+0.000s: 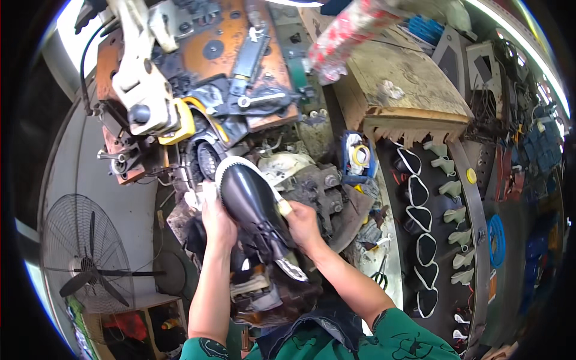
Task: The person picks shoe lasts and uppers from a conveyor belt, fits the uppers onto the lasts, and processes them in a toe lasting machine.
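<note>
Between my two hands is a glossy black shoe (245,191) with a pale, toothed rim around its toe. Its toe end points away from me, and its laced ankle part hangs toward my lap. My left hand (217,221) grips the left side of the toe end, its fingertips looking white and partly hidden. On the other side my right hand (301,223) is closed on the shoe's edge, with a pale wrap on the thumb. Just beyond the toe stands a machine (141,90) with a yellow guard (180,123), close to a dark round part (207,159).
A caged fan (87,264) stands at the left. To the right, a belt (444,240) carries several black shoe pieces with white rims (426,249) and a row of pale lasts (459,235). A wooden box (408,78), blue bin (358,157) and scissors (380,277) are nearby.
</note>
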Tool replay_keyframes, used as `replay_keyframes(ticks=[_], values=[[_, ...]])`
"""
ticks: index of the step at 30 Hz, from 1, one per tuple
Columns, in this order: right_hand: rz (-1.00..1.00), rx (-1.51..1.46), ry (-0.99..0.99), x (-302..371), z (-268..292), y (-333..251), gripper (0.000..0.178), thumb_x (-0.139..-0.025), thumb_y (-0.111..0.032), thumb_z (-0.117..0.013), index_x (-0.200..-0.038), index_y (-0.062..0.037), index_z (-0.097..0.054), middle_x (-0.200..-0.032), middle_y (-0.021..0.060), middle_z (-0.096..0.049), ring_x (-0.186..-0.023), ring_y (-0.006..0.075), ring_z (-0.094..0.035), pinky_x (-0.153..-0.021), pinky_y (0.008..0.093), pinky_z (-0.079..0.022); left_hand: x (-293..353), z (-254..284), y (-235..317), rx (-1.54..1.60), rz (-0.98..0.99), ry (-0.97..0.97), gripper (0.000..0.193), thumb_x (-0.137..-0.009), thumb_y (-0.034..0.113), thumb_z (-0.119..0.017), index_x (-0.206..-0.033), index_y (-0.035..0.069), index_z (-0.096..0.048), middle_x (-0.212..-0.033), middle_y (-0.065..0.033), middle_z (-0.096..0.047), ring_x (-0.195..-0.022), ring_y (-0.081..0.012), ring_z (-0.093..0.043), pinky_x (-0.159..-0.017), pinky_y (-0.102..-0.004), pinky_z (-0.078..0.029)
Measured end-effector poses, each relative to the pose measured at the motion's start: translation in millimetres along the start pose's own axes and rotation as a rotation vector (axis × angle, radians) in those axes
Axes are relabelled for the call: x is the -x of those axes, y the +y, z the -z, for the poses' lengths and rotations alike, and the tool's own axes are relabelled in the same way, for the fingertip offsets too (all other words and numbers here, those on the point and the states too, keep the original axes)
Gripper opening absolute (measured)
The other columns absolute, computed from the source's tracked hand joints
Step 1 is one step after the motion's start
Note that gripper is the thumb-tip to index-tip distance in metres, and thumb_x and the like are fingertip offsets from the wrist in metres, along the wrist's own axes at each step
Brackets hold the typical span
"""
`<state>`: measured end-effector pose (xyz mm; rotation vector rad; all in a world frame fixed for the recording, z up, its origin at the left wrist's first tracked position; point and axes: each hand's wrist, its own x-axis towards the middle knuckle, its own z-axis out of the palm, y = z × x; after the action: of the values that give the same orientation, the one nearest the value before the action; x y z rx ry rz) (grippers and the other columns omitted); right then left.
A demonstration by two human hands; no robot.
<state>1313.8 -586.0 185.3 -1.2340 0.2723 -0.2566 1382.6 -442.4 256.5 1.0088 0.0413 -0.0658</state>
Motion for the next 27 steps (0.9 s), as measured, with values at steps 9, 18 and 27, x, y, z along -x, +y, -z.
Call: replay_keyframes(ticks=[9, 18, 27], values=[[-0.103, -0.137, 0.089, -67.2, -112.7, 41.2, 0.022, -0.095, -0.014, -0.057, -0.080, -0.0004, -0.067, -0.070, -0.0079, -0.054, -0.061, 0.0018, -0.039, -0.053, 0.0210, -0.032, -28.3, 106.4, -5.1, 0.033, 0.051, 0.170, 0.018, -0.095, 0.018, -0.060, -0.104, 0.002, -0.060, -0.095, -0.0011, -0.064, -0.079, -0.0084, -0.059, -0.067, -0.0215, -0.047], [-0.132, -0.234, 0.176, -64.5, -126.8, 61.4, 0.020, -0.094, -0.013, -0.059, -0.082, 0.0012, -0.067, -0.074, -0.0041, -0.058, -0.062, 0.0031, -0.044, -0.055, 0.0210, -0.036, -47.3, 114.6, -14.9, 0.041, -0.022, 0.255, 0.011, -0.095, 0.013, -0.057, -0.101, 0.004, -0.060, -0.094, -0.0017, -0.064, -0.082, -0.0087, -0.060, -0.072, -0.0231, -0.050], [-0.091, -0.192, 0.189, -56.2, -125.6, 59.4, 0.020, -0.092, -0.010, -0.057, -0.078, 0.0026, -0.065, -0.064, -0.0080, -0.050, -0.059, 0.0012, -0.037, -0.051, 0.0217, -0.030, -35.3, 110.3, -22.0, -0.009, -0.013, 0.294, 0.020, -0.098, 0.014, -0.052, -0.109, 0.000, -0.060, -0.094, -0.0028, -0.065, -0.079, -0.0089, -0.062, -0.070, -0.0236, -0.052]])
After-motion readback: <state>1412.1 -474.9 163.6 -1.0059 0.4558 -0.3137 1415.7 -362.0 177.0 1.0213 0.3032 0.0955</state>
